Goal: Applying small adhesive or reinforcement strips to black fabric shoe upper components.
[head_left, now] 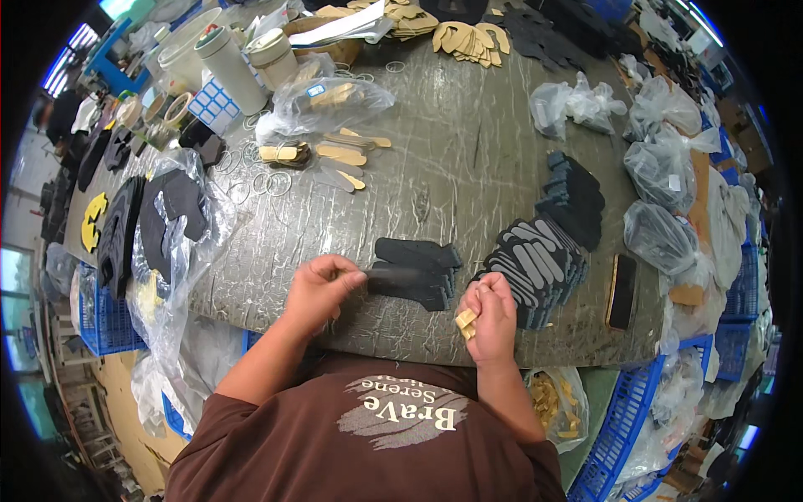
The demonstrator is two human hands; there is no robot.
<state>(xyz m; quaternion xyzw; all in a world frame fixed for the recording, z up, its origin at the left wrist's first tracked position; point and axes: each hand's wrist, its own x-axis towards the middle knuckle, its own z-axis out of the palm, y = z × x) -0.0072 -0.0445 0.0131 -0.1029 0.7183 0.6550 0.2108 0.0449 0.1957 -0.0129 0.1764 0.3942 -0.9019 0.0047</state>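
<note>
Near the table's front edge, my left hand [324,289] is closed in a pinch, thumb against fingers, on the end of a blurred dark cut piece [393,274]. This piece lies over a small stack of black cut pieces [411,294] with blue-grey edges. To the right, my right hand [492,311] is closed around several small yellowish pieces [466,323], which stick out below the fingers. Its thumb and forefinger are pressed together, and I cannot make out what is between them. Beside it fans a pile of black pieces with grey stripes [535,259].
More dark pieces [577,197] lie behind the striped fan. A phone [621,291] rests at the right edge. Plastic bags [661,238] line the right side. Tan strips [341,156], wire rings [269,181] and a grey bottle [230,71] are at far left. A blue crate [615,435] stands below.
</note>
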